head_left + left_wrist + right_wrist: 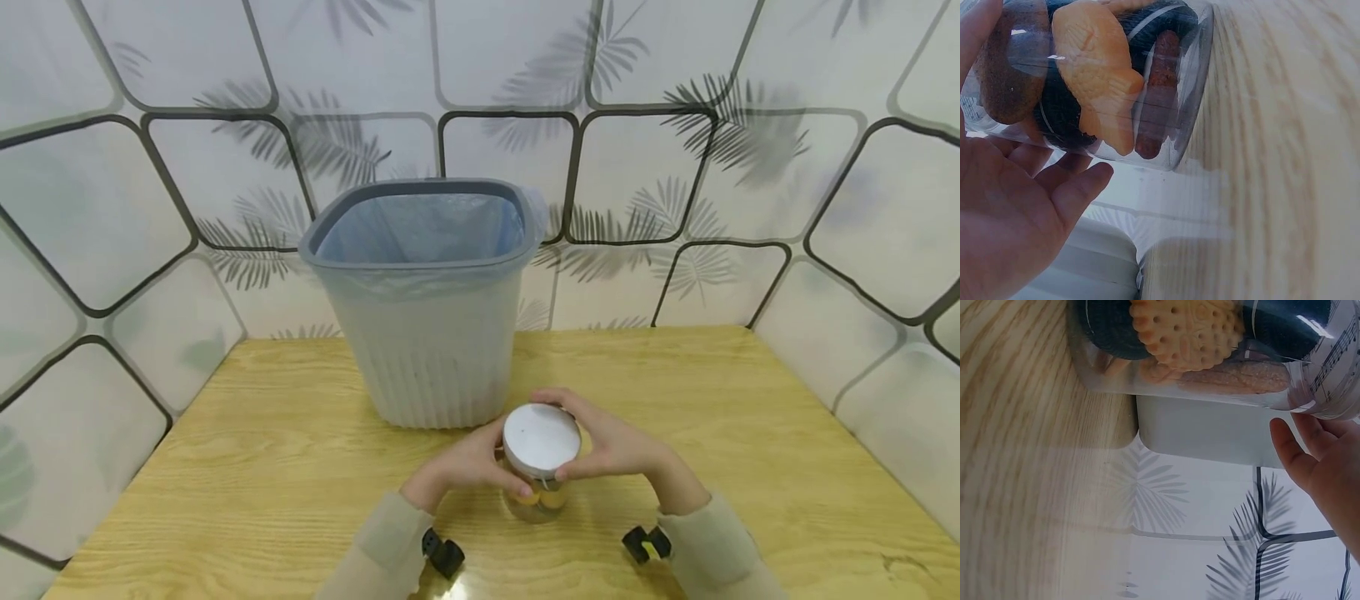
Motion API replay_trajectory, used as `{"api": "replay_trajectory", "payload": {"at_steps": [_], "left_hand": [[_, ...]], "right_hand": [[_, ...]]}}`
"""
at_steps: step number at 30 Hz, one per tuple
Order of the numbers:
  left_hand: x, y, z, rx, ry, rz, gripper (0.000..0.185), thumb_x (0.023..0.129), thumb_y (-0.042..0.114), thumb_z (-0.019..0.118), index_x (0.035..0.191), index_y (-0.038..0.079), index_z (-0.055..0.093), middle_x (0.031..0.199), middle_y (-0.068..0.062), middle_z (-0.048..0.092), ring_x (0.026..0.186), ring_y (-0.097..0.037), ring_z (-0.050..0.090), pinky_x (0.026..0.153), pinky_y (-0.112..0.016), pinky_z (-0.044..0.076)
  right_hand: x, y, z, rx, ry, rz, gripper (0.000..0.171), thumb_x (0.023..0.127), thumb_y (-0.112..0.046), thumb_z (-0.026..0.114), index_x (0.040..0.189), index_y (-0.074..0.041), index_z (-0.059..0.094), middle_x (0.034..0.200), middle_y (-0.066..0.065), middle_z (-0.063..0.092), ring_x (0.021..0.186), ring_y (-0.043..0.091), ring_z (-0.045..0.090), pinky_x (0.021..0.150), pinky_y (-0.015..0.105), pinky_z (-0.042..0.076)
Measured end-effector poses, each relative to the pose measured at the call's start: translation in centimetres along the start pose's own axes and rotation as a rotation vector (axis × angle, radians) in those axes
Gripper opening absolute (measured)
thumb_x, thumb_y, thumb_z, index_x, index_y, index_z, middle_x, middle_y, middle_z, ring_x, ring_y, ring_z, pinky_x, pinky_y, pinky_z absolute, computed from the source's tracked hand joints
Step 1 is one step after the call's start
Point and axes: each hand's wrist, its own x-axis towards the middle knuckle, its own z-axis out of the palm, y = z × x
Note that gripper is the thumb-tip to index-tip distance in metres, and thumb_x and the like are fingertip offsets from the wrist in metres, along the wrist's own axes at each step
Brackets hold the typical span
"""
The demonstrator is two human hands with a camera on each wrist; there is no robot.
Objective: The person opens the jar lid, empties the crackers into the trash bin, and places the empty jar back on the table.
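Note:
A clear jar with a round white lid stands upright on the table. Several biscuits show through its side: a fish-shaped one and a brown stick-shaped one in the left wrist view, a round one with holes in the right. From the left, my left hand holds the jar near its top, thumb in front. My right hand grips around the lid's right side, thumb at its front edge and fingers behind. The far fingers are partly hidden in the head view.
Just behind the jar, to the left, stands a grey-white bin lined with a plastic bag. The wooden table ends at patterned panels at the back and sides. Black wrist devices sit on both sleeves.

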Motion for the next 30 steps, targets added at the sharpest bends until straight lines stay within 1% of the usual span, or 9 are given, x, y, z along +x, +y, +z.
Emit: {"api": "replay_trajectory", "payload": {"at_steps": [5,8,12,15,17,20,23,25,30], "left_hand": [[0.0,0.1,-0.1,-0.006,-0.008,0.005,0.084,0.072,0.015,0.074,0.138,0.019,0.023,0.129,0.003,0.038,0.115,-0.013,0.038,0.094,-0.031,0.031],[0.1,0.2,-0.1,-0.012,-0.008,-0.014,0.084,0.071,0.010,0.074,0.138,0.019,0.024,0.128,0.004,0.039,0.114,-0.011,0.039,0.094,-0.030,0.031],[0.2,0.3,-0.1,-0.027,-0.011,-0.009,0.084,0.071,0.006,0.074,0.138,0.015,0.024,0.127,0.001,0.040,0.113,-0.012,0.040,0.093,-0.031,0.032],[0.2,0.2,-0.1,-0.044,-0.021,0.000,0.085,0.071,0.006,0.074,0.138,0.011,0.022,0.128,-0.002,0.040,0.113,-0.014,0.040,0.093,-0.032,0.032],[0.2,0.2,-0.1,-0.051,-0.021,-0.006,0.086,0.071,0.005,0.074,0.138,0.011,0.021,0.128,-0.002,0.039,0.113,-0.014,0.040,0.093,-0.032,0.032],[0.2,0.3,0.0,-0.045,-0.008,-0.030,0.086,0.071,0.006,0.074,0.138,0.013,0.022,0.129,0.000,0.039,0.113,-0.013,0.039,0.094,-0.031,0.031],[0.1,0.4,0.0,-0.026,0.011,-0.052,0.085,0.070,0.007,0.075,0.138,0.016,0.023,0.128,0.003,0.039,0.113,-0.011,0.039,0.095,-0.030,0.030],[0.0,0.4,0.1,-0.012,0.021,-0.055,0.085,0.070,0.006,0.075,0.138,0.016,0.024,0.127,0.004,0.040,0.113,-0.011,0.040,0.094,-0.030,0.031],[0.0,0.3,0.1,-0.006,0.030,-0.049,0.087,0.069,0.004,0.075,0.138,0.015,0.023,0.128,0.002,0.039,0.113,-0.013,0.040,0.093,-0.030,0.031]], "right_hand": [[0.1,0.2,-0.1,0.024,-0.009,-0.039,0.081,0.073,-0.014,0.073,0.136,-0.002,0.024,0.135,0.014,0.031,0.117,0.027,0.036,0.091,0.035,0.035],[0.1,0.2,-0.1,0.041,-0.016,-0.039,0.080,0.074,-0.014,0.072,0.137,-0.003,0.024,0.135,0.012,0.030,0.119,0.026,0.034,0.093,0.035,0.033],[0.1,0.2,-0.2,0.051,-0.023,-0.030,0.079,0.075,-0.015,0.071,0.137,-0.004,0.023,0.136,0.013,0.029,0.121,0.024,0.033,0.094,0.034,0.032],[0.0,0.1,-0.2,0.037,-0.031,-0.024,0.079,0.076,-0.015,0.070,0.138,-0.004,0.022,0.136,0.015,0.028,0.120,0.024,0.033,0.093,0.034,0.034],[-0.1,-0.1,-0.3,0.016,-0.034,-0.015,0.079,0.076,-0.015,0.069,0.138,-0.003,0.022,0.136,0.016,0.028,0.120,0.026,0.034,0.092,0.037,0.034],[-0.2,-0.5,-0.4,-0.060,-0.010,0.025,0.078,0.076,-0.020,0.070,0.137,-0.003,0.025,0.136,0.017,0.030,0.120,0.029,0.033,0.092,0.044,0.034],[-0.2,-1.1,-0.5,-0.164,0.027,0.071,0.077,0.074,-0.029,0.072,0.133,0.000,0.032,0.133,0.017,0.035,0.120,0.030,0.034,0.092,0.048,0.033],[-0.1,-1.6,-0.5,-0.237,0.046,0.102,0.076,0.072,-0.035,0.072,0.130,0.000,0.037,0.130,0.016,0.039,0.120,0.029,0.035,0.092,0.048,0.033],[0.1,-2.6,-0.3,-0.383,0.056,0.170,0.077,0.070,-0.048,0.069,0.123,0.002,0.045,0.123,0.013,0.045,0.111,0.025,0.042,0.087,0.041,0.040]]}}
